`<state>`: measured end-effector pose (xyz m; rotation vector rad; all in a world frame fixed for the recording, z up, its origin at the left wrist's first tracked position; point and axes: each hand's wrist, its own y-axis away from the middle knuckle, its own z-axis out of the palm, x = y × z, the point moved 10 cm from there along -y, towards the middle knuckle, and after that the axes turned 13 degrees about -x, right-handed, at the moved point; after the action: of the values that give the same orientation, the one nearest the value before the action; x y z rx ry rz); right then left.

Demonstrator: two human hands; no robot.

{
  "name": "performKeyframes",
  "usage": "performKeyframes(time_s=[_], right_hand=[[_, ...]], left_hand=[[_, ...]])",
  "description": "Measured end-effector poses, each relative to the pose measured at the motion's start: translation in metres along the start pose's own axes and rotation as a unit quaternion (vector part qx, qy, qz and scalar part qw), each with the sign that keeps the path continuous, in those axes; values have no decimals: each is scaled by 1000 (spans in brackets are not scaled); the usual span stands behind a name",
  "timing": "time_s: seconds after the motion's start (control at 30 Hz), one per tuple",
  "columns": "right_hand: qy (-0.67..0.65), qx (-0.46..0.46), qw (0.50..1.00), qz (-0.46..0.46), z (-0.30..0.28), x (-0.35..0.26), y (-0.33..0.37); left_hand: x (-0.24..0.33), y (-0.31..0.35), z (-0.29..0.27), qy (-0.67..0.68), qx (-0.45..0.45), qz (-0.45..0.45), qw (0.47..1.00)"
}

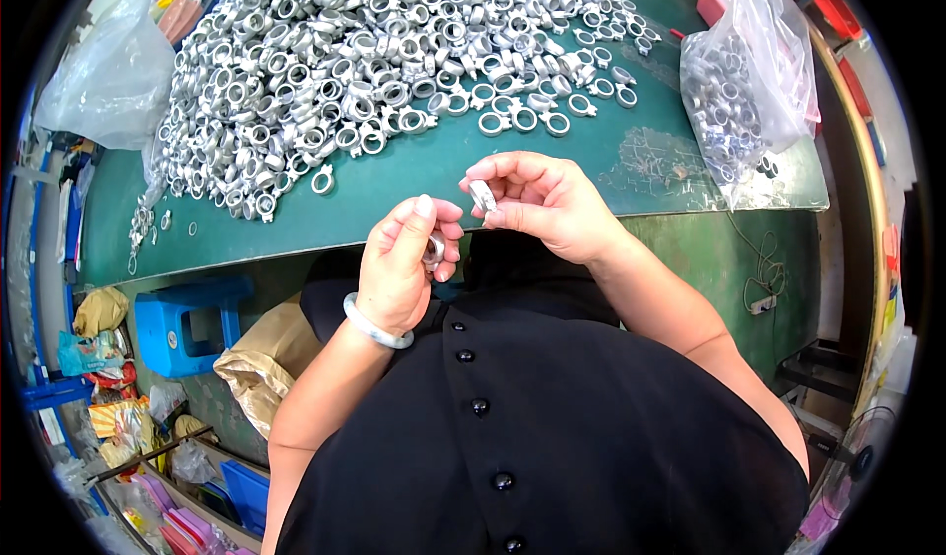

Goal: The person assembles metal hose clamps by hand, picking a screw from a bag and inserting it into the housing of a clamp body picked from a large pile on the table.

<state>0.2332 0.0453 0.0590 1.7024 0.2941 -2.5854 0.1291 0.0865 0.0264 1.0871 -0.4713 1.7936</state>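
My right hand point(542, 200) pinches a small silver metal ring point(483, 196) between thumb and fingertips, just past the near edge of the green table. To its left, my left hand point(406, 255) curls its fingers round another metal ring point(433, 251), partly hidden by the thumb and fingers. The two hands are close but apart. Beyond them spreads a big heap of similar metal rings point(340, 72), many with small lugs on the side. A few lie loose at the heap's near side, among them a single ring point(322, 180) in front of my hands.
On the green table point(394, 191), a clear plastic bag of rings point(724, 102) stands at the right and another plastic bag point(108, 72) at the left. Below are a blue stool point(182, 328), a brown sack point(261, 358) and a cable with a plug point(762, 304).
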Motion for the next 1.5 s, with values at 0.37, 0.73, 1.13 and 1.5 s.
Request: performKeyframes(time_s=[0.37,0.73,1.13,1.5], right_hand=[[-162,-43,986,-7,-2,12,1],[-196,-104,974,-34,7,11,1],[354,-132,926,16,27,-26,-8],[775,61,627,48,-33,-39,-48]], left_hand=[[-4,1,-1,22,-2,-11,1000],[-11,1,5,53,-17,-26,998],[-31,3,20,145,-56,-108,982],[-32,8,8,139,-48,-109,983]])
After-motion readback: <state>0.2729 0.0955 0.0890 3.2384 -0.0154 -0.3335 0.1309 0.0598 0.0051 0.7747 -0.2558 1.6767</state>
